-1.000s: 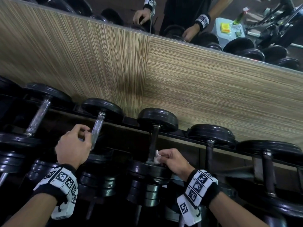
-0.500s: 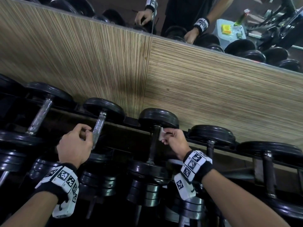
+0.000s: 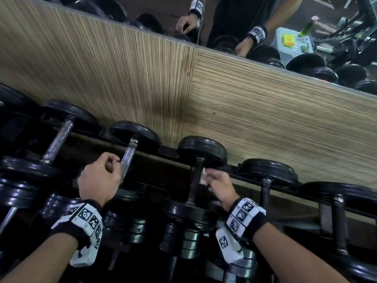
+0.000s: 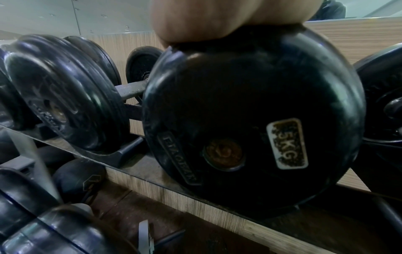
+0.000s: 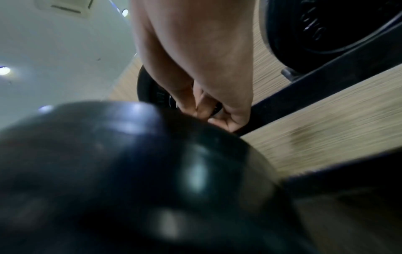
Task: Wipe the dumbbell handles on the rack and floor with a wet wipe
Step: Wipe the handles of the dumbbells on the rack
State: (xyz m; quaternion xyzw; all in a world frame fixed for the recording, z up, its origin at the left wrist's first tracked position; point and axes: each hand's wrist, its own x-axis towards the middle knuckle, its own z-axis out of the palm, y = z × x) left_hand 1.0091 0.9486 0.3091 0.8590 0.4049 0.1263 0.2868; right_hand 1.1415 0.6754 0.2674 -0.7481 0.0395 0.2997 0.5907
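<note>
We see dim, uneven light in the head view: the wood-grain wall panel [image 3: 255,123] is the brightest surface, with a soft dark shadow at its vertical seam, while the dumbbell rack [image 3: 163,201] below sinks into near-black, lit only by small glints on the plate rims and the chrome handle [image 3: 128,158]. Straight lines bow toward the edges from the wide lens. In the left wrist view, the 5KG plate [image 4: 250,123] is fairly sharp, though the left hand [image 4: 228,18] at the top is blurred. The right wrist view is smeared: the near black plate [image 5: 130,171] is out of focus, and ceiling lights [image 5: 4,70] glare at left.
</note>
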